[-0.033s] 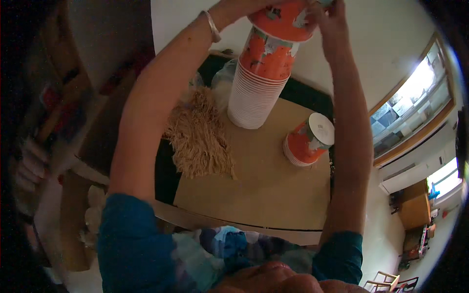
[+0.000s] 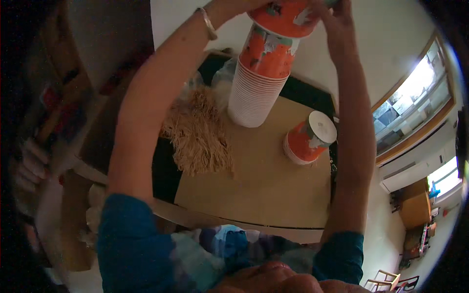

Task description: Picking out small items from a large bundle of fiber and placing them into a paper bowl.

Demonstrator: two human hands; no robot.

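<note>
High at the upper edge, my two hands hold an orange paper tub (image 2: pixel 286 18) with green and pale markings, its wide rim downward. My left hand (image 2: pixel 239 5), below a silver bracelet, grips its left side; most of its fingers are cut off by the frame. My right hand (image 2: pixel 337 19) is closed about the tub's right side, thumb and fingers bent. Directly beneath stands a tall stack of nested tubs (image 2: pixel 256 95), white rims showing in layers under an orange upper tub. The held tub overlaps the stack's top, so whether they touch I cannot tell.
A shorter upside-down stack of orange tubs (image 2: pixel 305 144) with a white base stands right of the tall one. Shredded tan fibre (image 2: pixel 200 141) lies left on the brown board (image 2: pixel 264 195), near clear plastic (image 2: pixel 224 80). A pale wall (image 2: pixel 366 44) rises behind.
The held tub sits slightly higher in the picture, and my right hand has shifted a little to the right. The stacks remain standing.
</note>
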